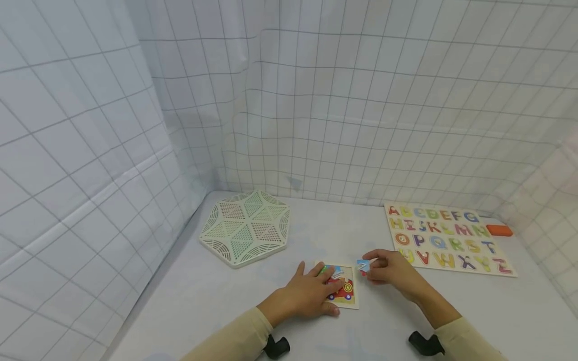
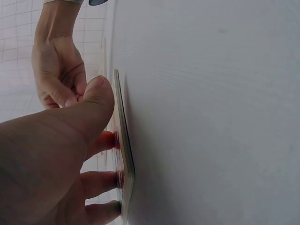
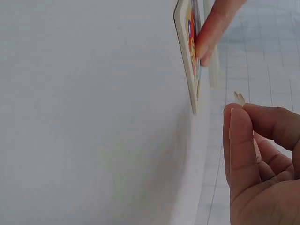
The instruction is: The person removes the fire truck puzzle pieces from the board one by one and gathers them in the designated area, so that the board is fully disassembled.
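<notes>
Puzzle board [image 1: 355,293] partly out of sight beneath the left grip [image 1: 310,293]

The puzzle [image 1: 355,297] lies on the table [image 1: 180,311]. On its left part rests the left hand [image 1: 309,295]; just to its right, the right hand [image 1: 391,271] holds a piece [image 1: 363,266]. Behind-left of the puzzle lies a hexagon [image 1: 247,228]; behind-right, an alphabet board [image 1: 431,262].

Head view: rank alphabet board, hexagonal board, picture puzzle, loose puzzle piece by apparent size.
1. Alphabet board, only modestly larger
2. Hexagonal board
3. Picture puzzle, partly under left hand
4. Loose puzzle piece, pinched by right hand
</notes>
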`<state>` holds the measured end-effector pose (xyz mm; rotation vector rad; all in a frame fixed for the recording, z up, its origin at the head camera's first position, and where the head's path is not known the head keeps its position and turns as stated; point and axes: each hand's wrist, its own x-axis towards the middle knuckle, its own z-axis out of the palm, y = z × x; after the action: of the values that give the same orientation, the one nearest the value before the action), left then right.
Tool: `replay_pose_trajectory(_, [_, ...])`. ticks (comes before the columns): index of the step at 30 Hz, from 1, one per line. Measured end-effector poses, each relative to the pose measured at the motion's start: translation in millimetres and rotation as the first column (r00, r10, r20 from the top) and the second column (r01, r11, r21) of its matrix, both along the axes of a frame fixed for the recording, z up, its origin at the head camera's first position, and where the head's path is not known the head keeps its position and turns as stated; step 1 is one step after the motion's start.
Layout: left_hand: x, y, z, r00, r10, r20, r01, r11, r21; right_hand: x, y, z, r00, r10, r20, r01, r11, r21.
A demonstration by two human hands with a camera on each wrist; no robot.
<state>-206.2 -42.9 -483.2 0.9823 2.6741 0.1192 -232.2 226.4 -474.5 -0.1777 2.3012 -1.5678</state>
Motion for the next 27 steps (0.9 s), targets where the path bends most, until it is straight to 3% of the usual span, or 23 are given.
replay_pose_trajectory(7, [0.1,-2.7,4.8,0.999,0.013,0.045,-0.014,1.0,0.024,11.4,69.7,-0.8,1.0,-0.017,0.018,0.017,1.0,0.02])
replay_pose_trajectory(11, [-0.8,-4.0,4.9,0.998,0.019,0.052,-0.021,0.999,0.038,16.2,95.6,-6.6,0.997,-0.059,0.048,0.056,0.997,0.059])
replay_pose_trajectory(21, [0.1,-4.5,-3.4,0.999,0.008,0.052,-0.011,0.998,0.068,25.5,128.7,-14.1,0.994,-0.06,0.095,0.046,0.988,0.145])
replay_pose_trajectory(27, [0.3,-4.2,-4.7,0.999,-0.004,0.04,0.002,0.997,0.073,27.9,131.1,-18.3,0.998,-0.027,0.057,0.016,0.982,0.186])
